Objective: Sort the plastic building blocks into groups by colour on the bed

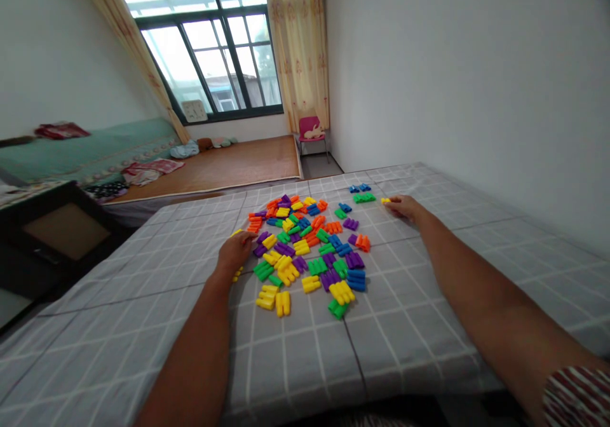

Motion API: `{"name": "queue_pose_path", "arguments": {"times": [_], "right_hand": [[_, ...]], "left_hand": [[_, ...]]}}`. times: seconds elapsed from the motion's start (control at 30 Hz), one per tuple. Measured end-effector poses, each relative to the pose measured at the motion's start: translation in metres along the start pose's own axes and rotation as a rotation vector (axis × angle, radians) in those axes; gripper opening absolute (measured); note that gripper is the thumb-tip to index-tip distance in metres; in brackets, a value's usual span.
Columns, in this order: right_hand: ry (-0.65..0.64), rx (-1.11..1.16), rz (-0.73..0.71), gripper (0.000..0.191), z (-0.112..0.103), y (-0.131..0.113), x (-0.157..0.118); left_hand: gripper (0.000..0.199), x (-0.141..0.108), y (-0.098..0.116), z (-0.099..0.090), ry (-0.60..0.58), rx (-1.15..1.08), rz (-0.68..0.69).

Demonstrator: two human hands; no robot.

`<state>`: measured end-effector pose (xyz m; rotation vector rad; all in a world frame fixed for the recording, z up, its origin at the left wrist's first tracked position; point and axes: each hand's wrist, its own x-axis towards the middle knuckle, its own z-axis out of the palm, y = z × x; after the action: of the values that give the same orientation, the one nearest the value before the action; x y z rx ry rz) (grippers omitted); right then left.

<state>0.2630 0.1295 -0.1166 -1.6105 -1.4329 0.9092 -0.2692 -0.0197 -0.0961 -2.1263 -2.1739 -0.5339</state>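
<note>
My right hand [404, 206] is closed in a pinch on a small yellow plastic building block [386, 201], off to the right of the pile. Nearest to it lie a row of green blocks [364, 198] and some blue blocks [359, 188]. At the left edge of the pile, my left hand [234, 250] has its fingers drawn together at a purple block [263, 237]; the fingertips are partly hidden. Yellow pieces peek out behind and below that hand. The pile mixes orange, yellow, green, blue and purple blocks, with a yellow block [283, 304] at its near side.
A grey checked cloth [405, 325] covers the table. The white wall [476, 96] runs along the right. Beyond the table are a low bed platform [248, 160], a pink chair [311, 128] and a window. A dark cabinet [57, 236] stands at left.
</note>
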Motion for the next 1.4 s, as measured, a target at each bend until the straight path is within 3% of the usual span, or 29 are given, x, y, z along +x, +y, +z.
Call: {"name": "queue_pose_path", "arguments": {"times": [0.13,0.3,0.47,0.57,0.67,0.73,0.83,0.97,1.03,1.17,1.27,1.4], "right_hand": [[-0.176,-0.127,-0.144,0.046,0.01,-0.019,-0.009],[-0.429,-0.29,-0.448,0.043,0.059,-0.063,-0.029],[-0.548,-0.47,-0.644,0.04,0.106,-0.09,-0.055],[-0.6,-0.501,-0.689,0.045,0.118,-0.095,-0.066],[-0.652,-0.475,-0.712,0.038,0.12,-0.1,-0.066],[-0.611,-0.489,-0.714,0.033,0.123,-0.105,-0.058],[-0.416,-0.609,-0.695,0.027,0.134,-0.117,-0.034],[-0.166,-0.817,-0.531,0.028,0.153,-0.132,0.0],[-0.157,-0.892,-0.454,0.024,0.162,-0.134,0.008],[-0.185,-0.941,-0.438,0.021,0.174,-0.131,0.006],[-0.072,-0.896,-0.43,0.026,0.162,-0.127,0.005],[0.08,-0.912,-0.39,0.027,0.102,-0.111,0.009]], "left_hand": [[0.034,-0.001,0.004,-0.001,-0.027,0.033,-0.012],[0.033,-0.002,0.008,-0.003,-0.058,0.075,-0.017],[0.035,-0.003,0.011,-0.004,-0.063,0.088,-0.013],[0.035,-0.002,0.011,-0.002,-0.058,0.093,-0.019],[0.035,-0.002,0.012,-0.002,-0.062,0.088,-0.027],[0.035,-0.003,0.013,-0.002,-0.062,0.079,-0.034],[0.035,-0.005,0.016,-0.002,-0.06,0.05,-0.033],[0.034,-0.008,0.019,0.0,-0.05,-0.014,-0.024],[0.034,-0.01,0.02,0.0,-0.046,-0.037,-0.012],[0.034,-0.011,0.019,0.001,-0.037,-0.059,0.009],[0.034,-0.012,0.02,0.002,-0.031,-0.068,0.02],[0.035,-0.012,0.022,0.002,-0.015,-0.063,0.032]]}}
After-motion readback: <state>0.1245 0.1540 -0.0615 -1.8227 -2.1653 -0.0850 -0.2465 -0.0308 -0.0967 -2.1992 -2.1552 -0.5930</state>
